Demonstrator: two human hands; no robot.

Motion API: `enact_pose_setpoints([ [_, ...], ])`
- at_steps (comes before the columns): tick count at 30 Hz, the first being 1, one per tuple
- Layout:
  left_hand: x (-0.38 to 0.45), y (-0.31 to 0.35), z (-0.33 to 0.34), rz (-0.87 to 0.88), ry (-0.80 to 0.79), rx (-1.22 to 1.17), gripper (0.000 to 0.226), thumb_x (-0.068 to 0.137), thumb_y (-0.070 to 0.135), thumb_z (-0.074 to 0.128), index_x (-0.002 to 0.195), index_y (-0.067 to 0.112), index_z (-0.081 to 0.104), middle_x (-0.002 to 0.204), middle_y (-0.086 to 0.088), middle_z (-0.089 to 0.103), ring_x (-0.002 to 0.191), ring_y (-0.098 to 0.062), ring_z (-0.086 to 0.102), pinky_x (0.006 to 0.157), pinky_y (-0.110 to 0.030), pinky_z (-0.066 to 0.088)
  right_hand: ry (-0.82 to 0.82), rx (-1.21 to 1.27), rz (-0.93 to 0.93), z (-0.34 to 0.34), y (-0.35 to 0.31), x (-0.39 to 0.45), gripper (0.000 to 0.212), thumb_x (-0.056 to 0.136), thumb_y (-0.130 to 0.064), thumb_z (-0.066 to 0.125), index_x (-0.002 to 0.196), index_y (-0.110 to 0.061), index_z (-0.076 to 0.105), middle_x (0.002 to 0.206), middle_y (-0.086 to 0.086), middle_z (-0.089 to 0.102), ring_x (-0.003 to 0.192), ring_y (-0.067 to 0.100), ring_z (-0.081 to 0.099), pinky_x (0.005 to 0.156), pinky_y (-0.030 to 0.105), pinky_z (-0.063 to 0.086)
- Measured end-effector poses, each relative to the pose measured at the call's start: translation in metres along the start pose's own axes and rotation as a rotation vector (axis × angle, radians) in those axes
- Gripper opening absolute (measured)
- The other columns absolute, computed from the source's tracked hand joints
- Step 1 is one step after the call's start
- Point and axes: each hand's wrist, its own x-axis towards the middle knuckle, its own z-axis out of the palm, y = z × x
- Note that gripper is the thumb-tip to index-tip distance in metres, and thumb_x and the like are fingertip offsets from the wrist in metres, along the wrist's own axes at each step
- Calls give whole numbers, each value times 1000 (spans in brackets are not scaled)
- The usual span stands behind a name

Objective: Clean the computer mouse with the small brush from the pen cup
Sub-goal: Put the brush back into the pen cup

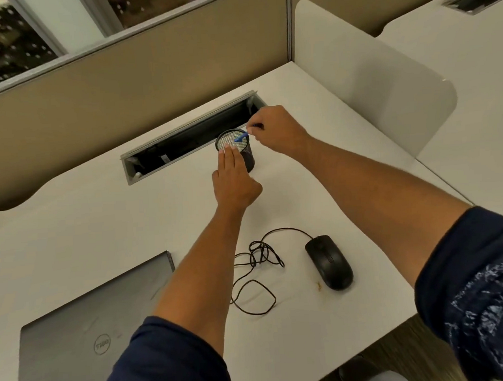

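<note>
right hand (276, 130) pinching brush (241, 137) | left hand (233, 176) steadying pen cup (243, 152)

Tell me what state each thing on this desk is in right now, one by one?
Pen cup: upright, steadied by the left hand.
Small brush: pinched by the right hand, blue end over the cup's mouth.
Mouse: lying untouched on the desk.
Mouse cable: loose, tangled.
Laptop: lid closed.
Cable hatch: open.
</note>
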Motion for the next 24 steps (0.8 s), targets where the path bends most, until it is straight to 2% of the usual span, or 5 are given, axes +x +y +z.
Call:
enact_pose_setpoints([
  [4, 1, 2, 9, -4, 42, -12, 95, 85, 29, 66, 160, 7, 11, 169, -10, 13, 158, -29, 5, 123, -46, 21, -183, -201, -52, 19, -6, 19, 26, 104, -18, 57, 125, -10, 69, 122, 15, 70, 107, 28, 67, 104, 33, 49],
  [8, 1, 0, 15, -2, 56, 17, 98, 87, 31, 65, 162, 8, 5, 170, -11, 5, 158, -29, 0, 125, -44, 15, -285, -360, -104, 34, -8, 34, 34, 98, -10, 65, 131, -9, 64, 125, 15, 65, 108, 31, 66, 101, 36, 51],
  [17, -1, 7, 20, -39, 56, -9, 100, 88, 31, 62, 162, 9, -3, 171, -10, -5, 158, -28, -7, 125, -43, 16, -339, -434, -102, 35, -1, 46, 45, 95, -9, 69, 139, -9, 59, 136, 15, 63, 119, 33, 64, 105, 39, 50],
  [20, -2, 12, 23, -54, 54, -16, 102, 88, 32, 62, 161, 9, -5, 171, -10, -8, 158, -27, -8, 124, -42, 17, -259, -454, -134, 34, 6, 39, 53, 97, -11, 65, 148, -15, 52, 151, 12, 54, 134, 34, 55, 112, 45, 45],
  [24, -3, 21, 24, -77, 49, -27, 104, 87, 33, 62, 161, 9, -7, 170, -10, -11, 157, -28, -9, 124, -42, 18, -210, -388, -35, 43, 15, 32, 57, 100, -19, 64, 153, -20, 45, 156, 11, 49, 136, 35, 54, 112, 45, 43],
])
